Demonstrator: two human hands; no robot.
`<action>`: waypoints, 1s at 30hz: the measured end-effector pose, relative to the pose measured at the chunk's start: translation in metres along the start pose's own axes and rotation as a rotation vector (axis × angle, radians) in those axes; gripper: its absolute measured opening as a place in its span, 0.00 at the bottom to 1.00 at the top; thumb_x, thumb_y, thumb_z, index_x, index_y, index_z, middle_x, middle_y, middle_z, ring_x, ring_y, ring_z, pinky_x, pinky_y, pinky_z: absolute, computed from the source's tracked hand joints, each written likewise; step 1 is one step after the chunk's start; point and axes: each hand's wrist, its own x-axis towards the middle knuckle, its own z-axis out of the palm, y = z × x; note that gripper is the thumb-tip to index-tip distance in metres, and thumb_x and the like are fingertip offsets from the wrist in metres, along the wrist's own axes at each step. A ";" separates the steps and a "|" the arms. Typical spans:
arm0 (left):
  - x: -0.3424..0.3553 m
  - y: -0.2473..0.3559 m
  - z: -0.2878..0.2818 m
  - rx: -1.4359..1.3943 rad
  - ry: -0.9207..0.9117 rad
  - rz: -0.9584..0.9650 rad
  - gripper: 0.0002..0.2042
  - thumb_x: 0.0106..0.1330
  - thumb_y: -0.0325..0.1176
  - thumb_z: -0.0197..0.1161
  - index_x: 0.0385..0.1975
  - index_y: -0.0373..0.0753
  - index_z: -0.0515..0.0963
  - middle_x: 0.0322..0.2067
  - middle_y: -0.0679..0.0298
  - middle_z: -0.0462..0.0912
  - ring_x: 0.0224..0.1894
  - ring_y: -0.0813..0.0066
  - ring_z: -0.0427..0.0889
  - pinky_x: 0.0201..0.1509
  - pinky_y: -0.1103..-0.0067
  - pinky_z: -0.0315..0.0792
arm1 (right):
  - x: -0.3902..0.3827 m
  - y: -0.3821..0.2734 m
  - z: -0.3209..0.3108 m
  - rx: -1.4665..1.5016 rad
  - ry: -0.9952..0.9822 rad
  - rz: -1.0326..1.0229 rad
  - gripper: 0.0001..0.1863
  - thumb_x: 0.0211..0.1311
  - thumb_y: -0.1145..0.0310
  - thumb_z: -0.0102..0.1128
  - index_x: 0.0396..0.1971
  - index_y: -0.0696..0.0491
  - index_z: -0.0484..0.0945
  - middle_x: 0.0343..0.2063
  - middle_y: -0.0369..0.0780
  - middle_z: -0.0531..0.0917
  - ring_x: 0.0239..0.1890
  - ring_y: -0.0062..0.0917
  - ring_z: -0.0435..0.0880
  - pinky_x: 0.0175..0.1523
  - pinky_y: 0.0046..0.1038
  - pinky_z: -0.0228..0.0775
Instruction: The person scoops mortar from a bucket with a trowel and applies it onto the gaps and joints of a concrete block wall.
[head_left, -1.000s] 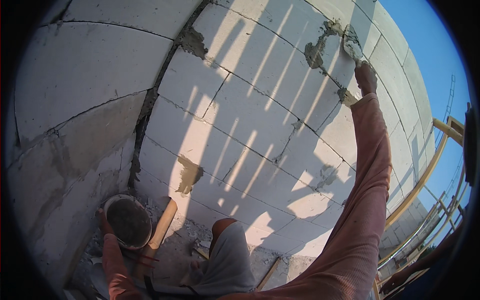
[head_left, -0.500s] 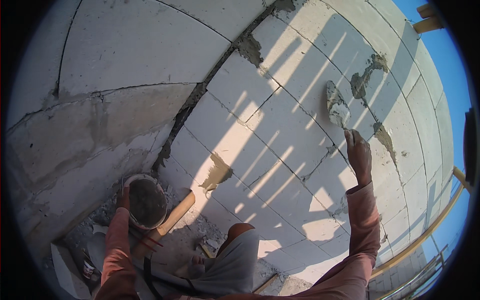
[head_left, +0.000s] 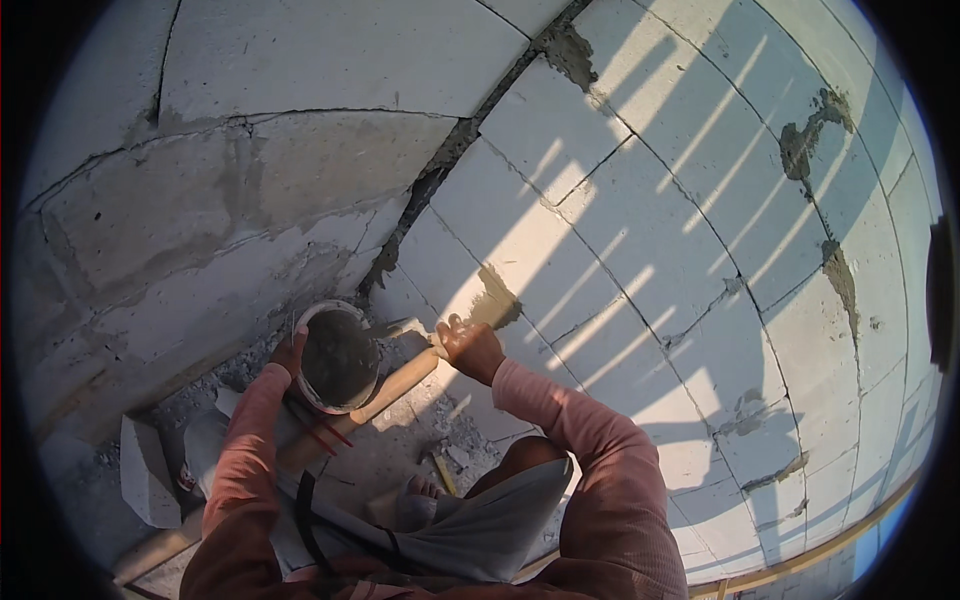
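My left hand (head_left: 290, 352) grips the left rim of a round bucket (head_left: 338, 409) that holds grey mortar (head_left: 340, 358). My right hand (head_left: 470, 347) is closed round the handle of a trowel (head_left: 398, 328), whose blade points left to the bucket's right edge. Part of the blade's tip merges with the rim, so I cannot tell how far it reaches in. Behind my right hand, a wet mortar patch (head_left: 493, 300) lies on the pale block wall (head_left: 640, 220).
A round wooden pole (head_left: 400, 388) runs diagonally beside the bucket. Rubble (head_left: 462, 440) covers the ground along the wall's foot. Left stands another block wall (head_left: 330, 60), meeting the first at a rough corner gap. A cut pale block (head_left: 150, 470) rests at lower left.
My right hand has brought the trowel down and left, from high on the wall to the bucket. My left hand stays on the bucket rim. The view has shifted.
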 end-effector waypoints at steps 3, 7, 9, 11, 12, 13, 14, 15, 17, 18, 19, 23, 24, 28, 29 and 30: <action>-0.015 0.001 -0.008 -0.059 0.004 -0.014 0.43 0.68 0.70 0.38 0.68 0.37 0.68 0.65 0.45 0.72 0.70 0.50 0.67 0.73 0.67 0.57 | 0.046 -0.030 0.028 0.032 -0.280 0.097 0.22 0.66 0.51 0.55 0.49 0.52 0.81 0.47 0.46 0.85 0.49 0.40 0.85 0.50 0.42 0.78; -0.005 0.012 -0.018 -0.136 -0.101 -0.019 0.43 0.69 0.71 0.42 0.64 0.36 0.73 0.56 0.51 0.80 0.61 0.59 0.76 0.68 0.70 0.63 | 0.064 -0.016 0.073 -0.160 -0.166 -0.035 0.18 0.63 0.54 0.57 0.47 0.49 0.81 0.48 0.40 0.83 0.52 0.36 0.80 0.51 0.41 0.74; -0.009 0.024 -0.019 -0.102 -0.100 -0.032 0.42 0.70 0.71 0.43 0.66 0.37 0.71 0.58 0.53 0.79 0.62 0.61 0.74 0.69 0.70 0.62 | 0.069 -0.011 0.078 -0.195 -0.164 -0.092 0.21 0.66 0.52 0.54 0.51 0.51 0.78 0.51 0.44 0.80 0.45 0.38 0.83 0.46 0.40 0.76; -0.015 0.027 -0.022 -0.102 -0.094 0.018 0.42 0.70 0.71 0.43 0.67 0.38 0.70 0.60 0.54 0.78 0.63 0.62 0.73 0.69 0.70 0.61 | 0.071 -0.014 0.089 -0.169 -0.140 -0.110 0.20 0.66 0.52 0.55 0.49 0.51 0.78 0.50 0.45 0.80 0.42 0.38 0.83 0.43 0.39 0.77; -0.020 0.027 -0.025 -0.097 -0.097 -0.010 0.42 0.70 0.71 0.43 0.67 0.38 0.70 0.60 0.54 0.78 0.63 0.62 0.73 0.69 0.70 0.61 | 0.072 -0.017 0.095 -0.127 -0.011 -0.164 0.15 0.63 0.58 0.56 0.43 0.50 0.81 0.46 0.45 0.83 0.39 0.37 0.85 0.39 0.38 0.77; -0.024 0.029 -0.028 -0.131 -0.139 -0.025 0.41 0.70 0.70 0.43 0.67 0.38 0.70 0.60 0.54 0.77 0.63 0.62 0.73 0.70 0.70 0.61 | 0.074 -0.020 0.101 -0.086 0.120 -0.209 0.10 0.60 0.64 0.57 0.36 0.50 0.83 0.42 0.45 0.86 0.36 0.36 0.87 0.36 0.38 0.78; -0.026 0.028 -0.027 -0.165 -0.186 -0.032 0.41 0.70 0.70 0.43 0.67 0.38 0.70 0.60 0.55 0.77 0.64 0.62 0.73 0.70 0.71 0.60 | 0.077 -0.026 0.102 -0.072 0.109 -0.209 0.10 0.60 0.64 0.57 0.36 0.50 0.83 0.42 0.45 0.86 0.36 0.36 0.87 0.36 0.38 0.78; -0.027 0.021 -0.029 -0.157 -0.186 -0.048 0.41 0.70 0.70 0.43 0.67 0.38 0.70 0.60 0.55 0.77 0.64 0.62 0.73 0.70 0.71 0.60 | 0.084 -0.036 0.102 -0.068 0.030 -0.232 0.08 0.58 0.66 0.58 0.31 0.50 0.84 0.37 0.45 0.87 0.34 0.37 0.87 0.34 0.38 0.78; -0.029 0.014 -0.030 -0.196 -0.170 -0.053 0.38 0.71 0.68 0.45 0.66 0.41 0.71 0.58 0.54 0.79 0.62 0.63 0.74 0.69 0.72 0.62 | 0.088 -0.047 0.104 0.022 0.125 -0.323 0.06 0.52 0.70 0.59 0.22 0.50 0.84 0.25 0.44 0.87 0.28 0.38 0.87 0.30 0.37 0.77; -0.028 0.013 -0.030 -0.193 -0.173 -0.062 0.38 0.71 0.68 0.45 0.66 0.41 0.71 0.58 0.54 0.79 0.62 0.63 0.74 0.69 0.72 0.62 | 0.089 -0.051 0.105 0.031 0.120 -0.324 0.06 0.52 0.70 0.59 0.22 0.50 0.84 0.25 0.44 0.87 0.28 0.38 0.87 0.30 0.37 0.77; -0.027 0.013 -0.029 -0.182 -0.172 -0.066 0.39 0.70 0.69 0.45 0.66 0.40 0.71 0.59 0.54 0.79 0.63 0.62 0.74 0.69 0.71 0.61 | 0.092 -0.055 0.105 0.026 0.074 -0.341 0.05 0.52 0.70 0.59 0.22 0.50 0.84 0.24 0.43 0.86 0.28 0.37 0.87 0.30 0.37 0.77; -0.027 0.034 -0.019 -0.119 -0.131 -0.073 0.41 0.70 0.71 0.43 0.65 0.38 0.72 0.58 0.53 0.79 0.63 0.60 0.74 0.70 0.72 0.61 | 0.084 -0.056 0.114 0.045 -0.016 -0.393 0.05 0.53 0.67 0.59 0.23 0.49 0.84 0.22 0.42 0.86 0.28 0.37 0.88 0.32 0.38 0.77; -0.026 0.038 -0.017 -0.120 -0.134 -0.076 0.41 0.70 0.71 0.43 0.65 0.38 0.72 0.58 0.53 0.79 0.63 0.60 0.74 0.70 0.72 0.61 | 0.082 -0.056 0.115 0.080 -0.048 -0.422 0.06 0.55 0.66 0.59 0.24 0.49 0.83 0.23 0.42 0.86 0.29 0.37 0.88 0.33 0.39 0.77; -0.027 0.029 -0.014 -0.070 -0.099 -0.109 0.42 0.69 0.72 0.42 0.65 0.38 0.73 0.57 0.52 0.80 0.62 0.58 0.75 0.69 0.72 0.62 | 0.065 -0.085 0.106 0.075 -0.173 -0.396 0.11 0.61 0.60 0.57 0.31 0.51 0.83 0.31 0.45 0.87 0.33 0.39 0.88 0.37 0.41 0.79; -0.026 0.026 -0.012 -0.061 -0.077 -0.057 0.43 0.69 0.72 0.41 0.65 0.38 0.73 0.57 0.51 0.80 0.62 0.57 0.75 0.69 0.72 0.62 | 0.062 -0.087 0.105 0.153 -0.179 -0.401 0.14 0.63 0.57 0.56 0.36 0.53 0.82 0.36 0.47 0.86 0.35 0.40 0.88 0.40 0.42 0.79; -0.026 0.023 -0.012 -0.062 -0.071 -0.058 0.43 0.69 0.72 0.41 0.65 0.38 0.73 0.57 0.51 0.80 0.62 0.57 0.75 0.69 0.72 0.62 | 0.060 -0.089 0.103 0.232 -0.185 -0.407 0.18 0.65 0.55 0.55 0.41 0.54 0.82 0.40 0.49 0.86 0.38 0.42 0.87 0.43 0.43 0.79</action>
